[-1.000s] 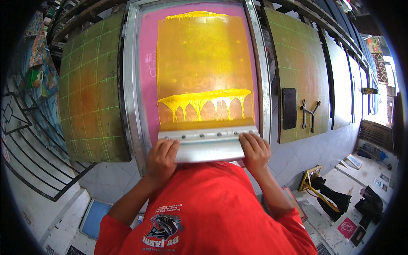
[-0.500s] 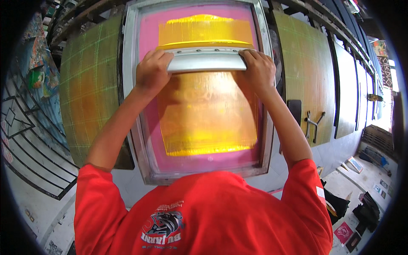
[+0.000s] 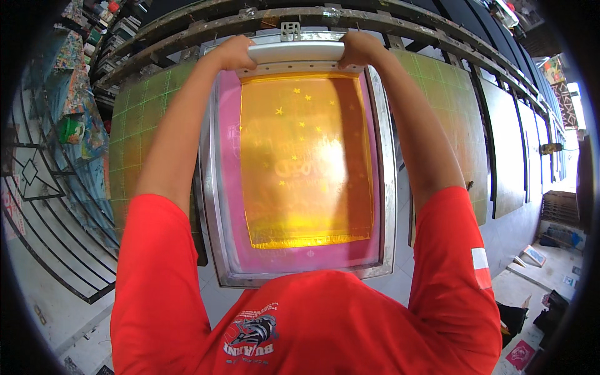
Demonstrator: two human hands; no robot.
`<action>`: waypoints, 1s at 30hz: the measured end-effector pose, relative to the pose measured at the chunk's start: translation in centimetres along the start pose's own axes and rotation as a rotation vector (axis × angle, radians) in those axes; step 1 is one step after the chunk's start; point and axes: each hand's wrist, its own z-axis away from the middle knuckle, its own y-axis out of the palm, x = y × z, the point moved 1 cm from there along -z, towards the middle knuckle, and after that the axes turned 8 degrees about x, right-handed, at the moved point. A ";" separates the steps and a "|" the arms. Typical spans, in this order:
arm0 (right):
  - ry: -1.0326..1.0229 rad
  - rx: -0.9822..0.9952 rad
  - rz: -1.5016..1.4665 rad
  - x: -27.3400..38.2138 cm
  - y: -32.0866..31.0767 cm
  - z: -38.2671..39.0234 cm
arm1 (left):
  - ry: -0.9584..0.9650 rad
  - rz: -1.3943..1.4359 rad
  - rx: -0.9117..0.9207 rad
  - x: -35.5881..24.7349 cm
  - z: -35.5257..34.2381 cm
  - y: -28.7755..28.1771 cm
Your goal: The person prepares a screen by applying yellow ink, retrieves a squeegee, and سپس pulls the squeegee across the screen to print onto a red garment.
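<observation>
Both my hands grip a wide silver squeegee (image 3: 297,51) by its ends, at the far end of a screen-printing frame (image 3: 389,187). My left hand (image 3: 235,54) is wrapped round the left end, and my right hand (image 3: 361,50) round the right end. A row of screws shows along the squeegee's near side. Its lower edge lies at the far border of a yellow ink film (image 3: 294,206) on the pink mesh (image 3: 230,194). Small star shapes and faint lettering show through the film. A thicker yellow band lies at its near edge.
Green-brown boards flank the frame, one at left (image 3: 147,125) and one at right (image 3: 437,112). Beyond the far end run dark rails (image 3: 219,28) with a metal bracket (image 3: 290,31). A black metal grille (image 3: 69,203) stands far left; pale boards (image 3: 507,144) line the right.
My hands and the squeegee have moved away from me to the frame's far end. The squeegee's tilt has changed, bringing its screws to the near side. The thick far ink bands no longer show.
</observation>
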 end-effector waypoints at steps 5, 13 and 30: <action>0.044 -0.249 -0.059 3.0 4.8 5.2 | -0.040 -0.123 -0.255 -2.2 4.8 5.1; -0.019 -0.550 0.057 4.8 6.5 11.6 | 0.007 -0.169 -0.464 -5.3 9.9 8.5; -0.044 -0.476 -0.133 18.6 16.8 44.6 | 0.093 -0.059 -0.358 -19.7 38.8 26.1</action>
